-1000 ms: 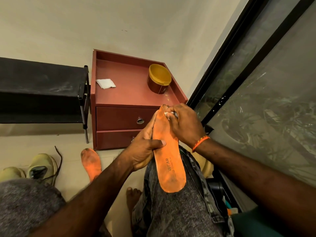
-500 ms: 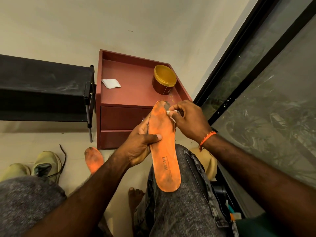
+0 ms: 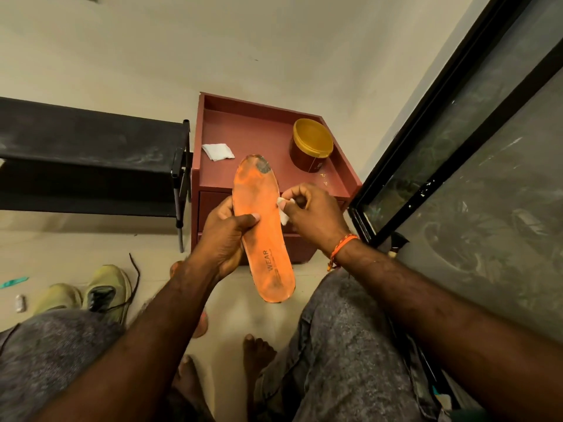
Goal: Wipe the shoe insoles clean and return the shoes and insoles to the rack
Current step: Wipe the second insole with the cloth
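Currently the orange insole (image 3: pixel 262 229) is standing nearly upright in the air before the red drawer cabinet (image 3: pixel 262 129), its long axis running from the heel end near the knees to the dirt-smudged toe end pointing away toward the wall. The left hand (image 3: pixel 225 239) is gripping its left edge at mid-length, thumb lying across the printed face, fingers wrapped behind. The right hand (image 3: pixel 313 217) is pinching a small white wipe (image 3: pixel 284 213) with curled fingers, pressing it against the insole's right edge.
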